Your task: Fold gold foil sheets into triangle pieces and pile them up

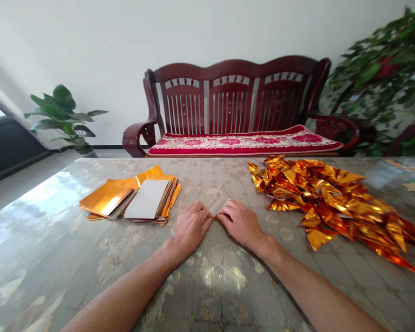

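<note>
Between my hands, at the middle of the table, lies a sheet of foil paper [218,206], its pale side up and a bit of gold showing at the near edge. My left hand [193,224] grips its left near part with curled fingers. On the other side my right hand [241,221] pinches the near right part, thumb close to the left one. Both hands rest low against the tabletop. A stack of gold foil sheets [105,197] lies to the left, with a white-backed sheet [147,198] on top of its right part. Fingertips are partly hidden.
To the right spreads a heap of folded gold foil pieces [327,193]. A patterned, glossy cover lies over the table [124,272]. Past the far edge stands a dark red wooden bench [231,101] with a red floral cushion [242,140]. Potted plants [64,113] flank it.
</note>
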A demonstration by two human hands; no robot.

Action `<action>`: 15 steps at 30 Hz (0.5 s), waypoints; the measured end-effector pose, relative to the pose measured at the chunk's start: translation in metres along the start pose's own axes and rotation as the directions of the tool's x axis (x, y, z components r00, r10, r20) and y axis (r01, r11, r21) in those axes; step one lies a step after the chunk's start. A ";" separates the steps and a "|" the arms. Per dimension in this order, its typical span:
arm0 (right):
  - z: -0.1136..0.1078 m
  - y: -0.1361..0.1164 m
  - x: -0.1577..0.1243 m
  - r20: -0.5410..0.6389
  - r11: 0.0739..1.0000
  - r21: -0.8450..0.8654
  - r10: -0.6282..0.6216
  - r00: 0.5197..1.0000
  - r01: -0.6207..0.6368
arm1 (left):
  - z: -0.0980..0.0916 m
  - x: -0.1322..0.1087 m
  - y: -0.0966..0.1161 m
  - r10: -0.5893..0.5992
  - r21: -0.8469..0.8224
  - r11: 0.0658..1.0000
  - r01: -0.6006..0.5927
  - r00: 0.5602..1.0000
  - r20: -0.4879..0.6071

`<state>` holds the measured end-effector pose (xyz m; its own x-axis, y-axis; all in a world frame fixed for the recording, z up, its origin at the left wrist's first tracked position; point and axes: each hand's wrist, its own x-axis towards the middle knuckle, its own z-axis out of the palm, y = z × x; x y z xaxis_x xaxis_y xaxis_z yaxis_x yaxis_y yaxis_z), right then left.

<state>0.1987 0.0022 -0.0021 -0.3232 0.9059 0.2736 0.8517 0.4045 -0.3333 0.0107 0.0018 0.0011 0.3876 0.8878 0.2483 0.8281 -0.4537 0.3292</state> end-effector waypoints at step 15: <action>0.003 -0.003 0.004 -0.008 0.993 -0.118 0.010 1.000 -0.011 | -0.002 0.002 -0.008 -0.062 -0.126 0.990 0.067 0.997 0.041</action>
<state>0.1935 0.0048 -0.0028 -0.3114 0.9090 0.2771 0.8977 0.3770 -0.2278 0.0038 0.0069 0.0004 0.3516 0.9167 0.1896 0.7945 -0.3994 0.4575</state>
